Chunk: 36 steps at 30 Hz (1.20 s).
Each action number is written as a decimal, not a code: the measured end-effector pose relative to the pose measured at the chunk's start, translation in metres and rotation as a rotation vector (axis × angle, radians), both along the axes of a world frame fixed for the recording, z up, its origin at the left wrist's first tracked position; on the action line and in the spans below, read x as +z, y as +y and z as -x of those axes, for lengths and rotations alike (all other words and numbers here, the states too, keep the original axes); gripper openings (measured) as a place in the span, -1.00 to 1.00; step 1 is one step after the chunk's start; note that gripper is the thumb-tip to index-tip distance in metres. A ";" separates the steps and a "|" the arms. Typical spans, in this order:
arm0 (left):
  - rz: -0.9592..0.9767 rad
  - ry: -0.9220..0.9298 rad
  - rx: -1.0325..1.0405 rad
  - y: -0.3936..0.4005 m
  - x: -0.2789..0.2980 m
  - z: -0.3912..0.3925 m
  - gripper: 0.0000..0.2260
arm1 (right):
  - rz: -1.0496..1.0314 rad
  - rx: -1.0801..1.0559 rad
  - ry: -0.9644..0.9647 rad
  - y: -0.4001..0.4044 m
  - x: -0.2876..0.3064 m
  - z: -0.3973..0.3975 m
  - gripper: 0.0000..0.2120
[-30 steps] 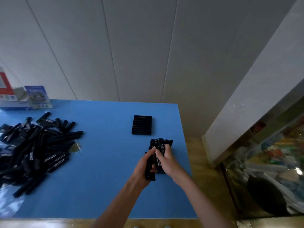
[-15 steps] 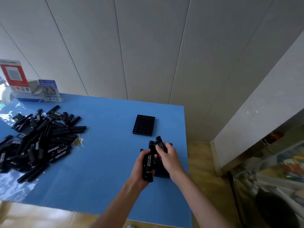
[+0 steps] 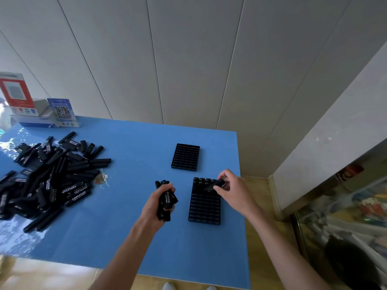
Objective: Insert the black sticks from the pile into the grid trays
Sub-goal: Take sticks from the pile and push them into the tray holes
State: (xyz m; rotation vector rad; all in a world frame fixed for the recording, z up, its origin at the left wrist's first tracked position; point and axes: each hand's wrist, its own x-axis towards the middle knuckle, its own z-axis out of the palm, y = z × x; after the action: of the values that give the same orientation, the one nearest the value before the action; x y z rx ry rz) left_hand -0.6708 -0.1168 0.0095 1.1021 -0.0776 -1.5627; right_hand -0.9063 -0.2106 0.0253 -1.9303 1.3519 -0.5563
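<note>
Right hand pinching one black stick slantwise over the near grid tray on the blue surface, left hand clutching a spare bundle: likely jam against a cell wall, or bundle slipping loose.

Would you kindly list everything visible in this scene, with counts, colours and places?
table: one, blue top, fills the lower left and centre.
pile of sticks: one, too many to count, black with white print, on the table's left.
near tray: one, black grid, by the table's right edge; a few sticks stand in its far rows.
far tray: one, black grid, beyond the near tray, looks unfilled.
QR card: one, blue, far left corner.
red-and-white box: one, far left corner, beside the card.
left hand: grips a bundle of sticks, black.
right hand: pinches a single stick over the near tray's far end.
</note>
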 end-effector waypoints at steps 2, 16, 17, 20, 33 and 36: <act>-0.002 -0.017 -0.017 0.002 -0.002 -0.007 -0.76 | 0.047 0.009 0.057 -0.002 -0.002 0.002 -0.89; -0.024 0.010 -0.048 0.016 -0.011 -0.025 -0.80 | 0.250 -0.002 0.192 -0.005 -0.026 -0.006 -0.88; -0.026 0.003 -0.055 0.016 -0.011 -0.025 -0.80 | 0.258 -0.001 0.200 -0.005 -0.028 -0.007 -0.88; -0.033 -0.011 -0.065 0.019 -0.011 -0.025 -0.79 | 0.260 0.001 0.224 -0.003 -0.032 -0.009 -0.88; -0.038 -0.038 -0.118 0.015 -0.003 -0.015 -0.82 | 0.284 0.030 0.310 -0.002 -0.038 -0.019 -0.81; -0.024 -0.015 -0.111 0.013 -0.002 -0.012 -0.81 | 0.281 0.025 0.318 -0.002 -0.036 -0.018 -0.80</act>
State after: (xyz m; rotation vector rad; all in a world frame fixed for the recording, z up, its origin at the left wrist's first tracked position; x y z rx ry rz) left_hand -0.6592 -0.1036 0.0074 1.1456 -0.1326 -1.6581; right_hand -0.8881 -0.2127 -0.0102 -2.3382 1.5060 -0.4595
